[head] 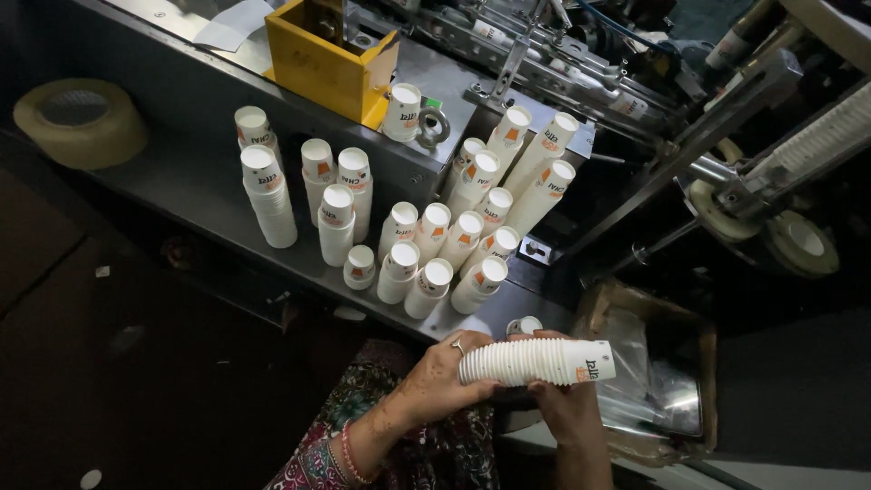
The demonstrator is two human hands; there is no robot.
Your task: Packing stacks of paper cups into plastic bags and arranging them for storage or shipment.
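Gripping: my left hand (442, 374) and right hand (564, 399) clasp the nested cup stack (535, 361) sideways.
Risk: stack could buckle; loose grip.

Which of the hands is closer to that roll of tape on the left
Left. The left hand, gripping the cup stack, is on the tape roll's side; the right hand is farther right.

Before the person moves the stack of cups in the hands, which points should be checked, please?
1. Left hand grips the held stack of paper cups: ok.
2. Right hand supports it from below: ok.
3. Held stack is nested straight, lying sideways: ok.
4. Cup stacks on the grey shelf stand firm: not ok, the right group leans.
5. Number of cups in the held stack: cannot tell.
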